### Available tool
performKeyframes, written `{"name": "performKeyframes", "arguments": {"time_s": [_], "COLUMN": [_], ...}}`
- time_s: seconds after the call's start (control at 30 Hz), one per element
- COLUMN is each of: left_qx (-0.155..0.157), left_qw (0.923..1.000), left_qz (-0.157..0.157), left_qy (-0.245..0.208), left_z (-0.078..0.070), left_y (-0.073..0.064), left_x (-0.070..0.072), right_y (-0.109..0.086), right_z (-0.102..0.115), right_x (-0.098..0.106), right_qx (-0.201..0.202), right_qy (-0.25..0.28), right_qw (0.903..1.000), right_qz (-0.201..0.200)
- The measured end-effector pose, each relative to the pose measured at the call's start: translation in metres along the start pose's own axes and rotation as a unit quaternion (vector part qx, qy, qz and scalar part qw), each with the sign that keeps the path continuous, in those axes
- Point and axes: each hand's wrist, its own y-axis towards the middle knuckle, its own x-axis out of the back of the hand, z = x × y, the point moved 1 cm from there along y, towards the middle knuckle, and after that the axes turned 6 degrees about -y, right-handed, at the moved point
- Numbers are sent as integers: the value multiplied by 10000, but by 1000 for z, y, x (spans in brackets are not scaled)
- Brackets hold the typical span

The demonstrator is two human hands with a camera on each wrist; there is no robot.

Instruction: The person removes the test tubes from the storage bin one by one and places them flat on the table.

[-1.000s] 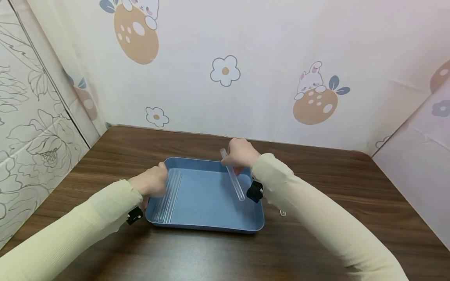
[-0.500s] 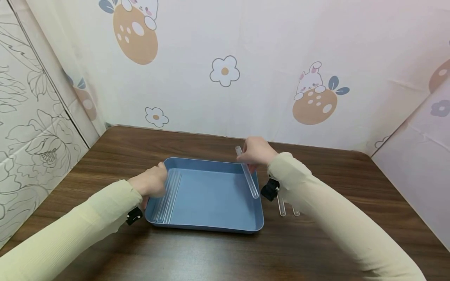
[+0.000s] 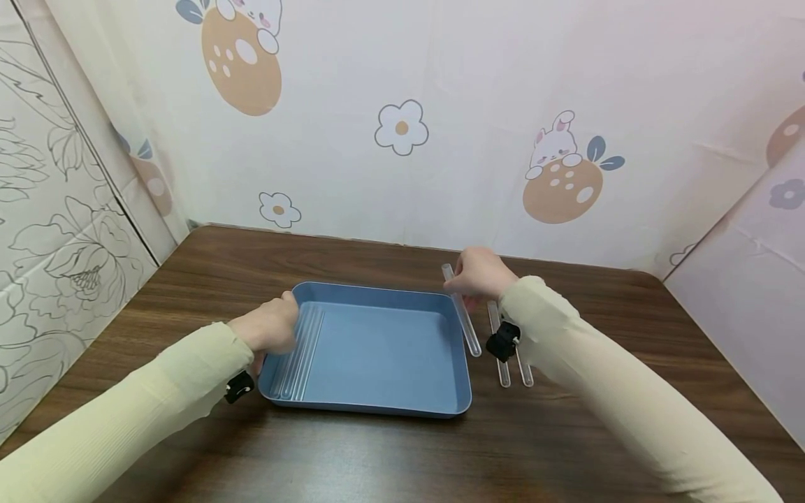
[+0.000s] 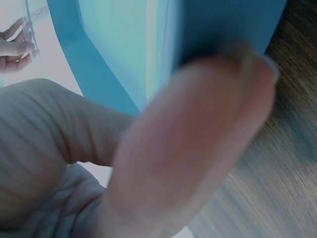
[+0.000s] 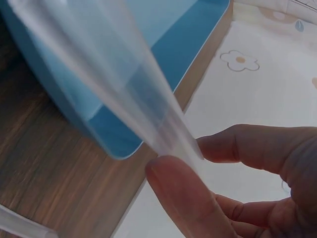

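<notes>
My left hand (image 3: 273,325) grips the left wall of a shallow blue tray (image 3: 383,356); in the left wrist view its thumb (image 4: 183,144) lies against that wall. Several clear test tubes (image 3: 305,349) lie side by side along the tray's left end. Between thumb and fingers, my right hand (image 3: 483,272) pinches another clear test tube (image 3: 467,328). This tube is tilted, rounded end toward me, over the tray's right rim. In the right wrist view, the thumb (image 5: 185,198) presses one side of the held tube (image 5: 119,74).
To the right of the tray, two more clear tubes, one nearer the tray (image 3: 504,375) and one farther right (image 3: 525,374), lie on the dark wooden table (image 3: 352,461), partly hidden by my right wrist. A patterned curtain (image 3: 465,188) hangs behind the table's back edge.
My right hand has moved right with its test tube, from above the tray's inside to its right rim. The two tubes on the table show more. My left hand stays put.
</notes>
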Motion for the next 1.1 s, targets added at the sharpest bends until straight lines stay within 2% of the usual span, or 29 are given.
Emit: {"name": "performKeyframes", "arguments": {"time_s": [0.5,0.77,0.97,1.1], "left_qx": [41,-76,-15,-19], "left_qw": [10000,9999,9999,9998], "left_qz": [34,-70,62,22], "left_qy": [-21,83,151,196], "left_z": [1,0,-1,-1], "left_y": [0,1,1,1], "left_x": [0,1,1,0], "right_y": [-7,-9,-13,-16], "right_z": [-28,-44,-59,-68], "right_x": [3,1,2,3], "right_qx": [-175,-265,-376,-444], "right_qy": [-83,-242,-249,-317], "right_qw": [9998,9993,9990,9985], "right_qz": [-20,-46,-22,-21]}}
